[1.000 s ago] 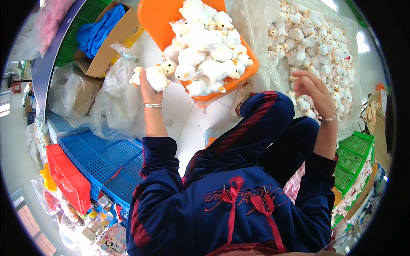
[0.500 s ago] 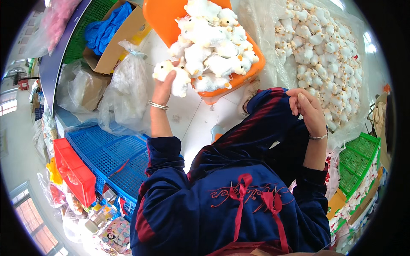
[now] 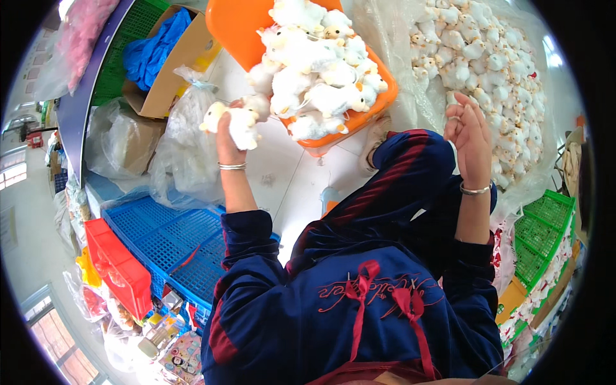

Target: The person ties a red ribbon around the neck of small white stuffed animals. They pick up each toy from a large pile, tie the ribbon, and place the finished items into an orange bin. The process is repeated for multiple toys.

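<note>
"Where's the wht plush (image 3: 244, 130)?"
"In L hand (image 3: 230, 147), left of the plush pile (image 3: 314, 67). Fluffy, head pointing left, dk eye."
"Pile cond.?"
"Jumbled, sim. wht toys. Bigger heap (image 3: 500, 90) far right, w/ orange bits."

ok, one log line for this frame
left hand: holds white plush toy | right hand: near right-side plush pile, grip unclear | orange chair: bears plush heap
</note>
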`<state>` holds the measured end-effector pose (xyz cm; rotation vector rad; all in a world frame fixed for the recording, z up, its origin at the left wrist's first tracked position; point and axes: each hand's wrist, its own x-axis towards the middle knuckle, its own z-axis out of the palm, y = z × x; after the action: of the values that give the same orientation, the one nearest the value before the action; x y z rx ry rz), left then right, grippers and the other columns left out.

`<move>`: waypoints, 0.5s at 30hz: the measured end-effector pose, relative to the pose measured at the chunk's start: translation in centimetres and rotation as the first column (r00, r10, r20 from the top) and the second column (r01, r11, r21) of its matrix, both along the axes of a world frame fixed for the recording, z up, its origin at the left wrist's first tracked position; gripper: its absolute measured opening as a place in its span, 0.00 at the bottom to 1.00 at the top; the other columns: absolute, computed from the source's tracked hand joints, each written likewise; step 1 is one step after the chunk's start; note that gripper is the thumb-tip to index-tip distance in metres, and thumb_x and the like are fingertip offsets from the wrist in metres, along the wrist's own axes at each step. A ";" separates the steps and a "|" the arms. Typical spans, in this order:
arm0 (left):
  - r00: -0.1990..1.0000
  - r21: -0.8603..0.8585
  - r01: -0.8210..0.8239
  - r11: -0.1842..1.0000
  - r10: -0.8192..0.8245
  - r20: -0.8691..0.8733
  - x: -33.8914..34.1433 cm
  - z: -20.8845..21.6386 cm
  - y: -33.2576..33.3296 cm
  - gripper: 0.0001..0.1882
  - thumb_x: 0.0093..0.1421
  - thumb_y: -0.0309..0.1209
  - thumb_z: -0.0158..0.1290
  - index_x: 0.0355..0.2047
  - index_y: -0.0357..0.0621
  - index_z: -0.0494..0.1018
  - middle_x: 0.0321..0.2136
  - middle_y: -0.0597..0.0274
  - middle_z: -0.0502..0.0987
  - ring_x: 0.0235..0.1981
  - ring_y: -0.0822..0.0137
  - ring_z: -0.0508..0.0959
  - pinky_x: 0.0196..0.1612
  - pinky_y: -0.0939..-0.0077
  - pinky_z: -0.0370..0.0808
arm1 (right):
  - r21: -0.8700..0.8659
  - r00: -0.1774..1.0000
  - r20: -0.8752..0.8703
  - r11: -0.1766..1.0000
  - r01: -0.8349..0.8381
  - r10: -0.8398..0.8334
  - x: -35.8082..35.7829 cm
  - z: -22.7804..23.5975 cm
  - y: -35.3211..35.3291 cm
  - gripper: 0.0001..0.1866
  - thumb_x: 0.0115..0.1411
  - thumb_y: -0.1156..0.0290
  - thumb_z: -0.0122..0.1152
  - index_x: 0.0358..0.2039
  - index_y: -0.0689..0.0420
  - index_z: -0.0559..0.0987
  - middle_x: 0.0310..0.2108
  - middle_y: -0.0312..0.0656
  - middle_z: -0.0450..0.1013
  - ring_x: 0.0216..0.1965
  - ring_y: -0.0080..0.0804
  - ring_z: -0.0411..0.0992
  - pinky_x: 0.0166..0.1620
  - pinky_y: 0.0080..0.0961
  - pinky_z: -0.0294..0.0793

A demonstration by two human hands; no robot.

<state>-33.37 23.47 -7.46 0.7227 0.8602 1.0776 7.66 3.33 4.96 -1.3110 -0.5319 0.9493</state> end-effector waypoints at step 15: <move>0.998 0.117 -0.018 0.993 0.026 -0.061 1.9 -0.8 1.0 0.25 0.61 0.41 0.51 0.51 0.34 0.71 0.41 0.57 0.77 0.42 0.64 0.79 0.46 0.72 0.77 | -0.282 0.837 0.187 0.844 -0.456 0.515 -3.3 -1.5 2.8 0.13 0.65 0.71 0.58 0.47 0.63 0.76 0.34 0.32 0.74 0.32 0.16 0.69 0.38 0.16 0.71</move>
<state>-31.50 24.49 -8.25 0.8498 0.8655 1.1366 4.36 6.15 3.47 -1.5512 -1.0221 1.2985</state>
